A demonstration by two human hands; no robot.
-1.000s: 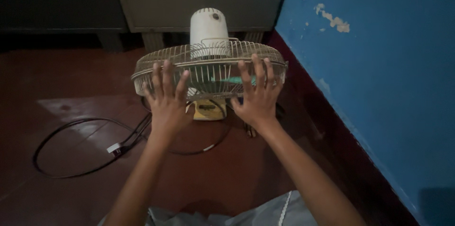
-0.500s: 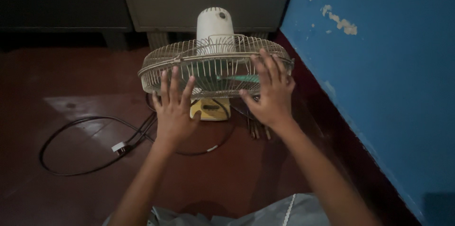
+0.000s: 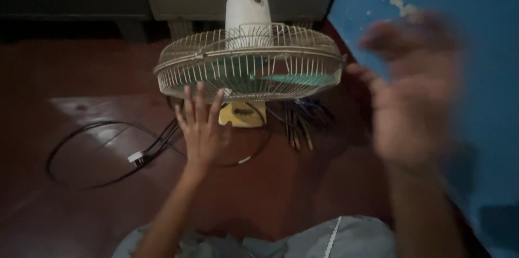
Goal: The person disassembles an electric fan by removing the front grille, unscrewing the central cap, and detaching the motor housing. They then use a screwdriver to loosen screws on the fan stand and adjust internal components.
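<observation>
Fan (image 3: 250, 63) sits on the dark red floor (image 3: 65, 193), its wire cage tilted face-up toward us, white motor housing behind, green blades inside, yellow base below. Our left hand (image 3: 203, 128) is spread flat, fingers splayed, fingertips touching the lower front rim of the cage; it grips nothing. Our right hand (image 3: 413, 90) is raised just beside the cage's right edge, against the blue wall (image 3: 465, 31) (heavily blurred: we cannot tell how its fingers are set). A black cord (image 3: 102, 144) loops on the floor left of the base.
</observation>
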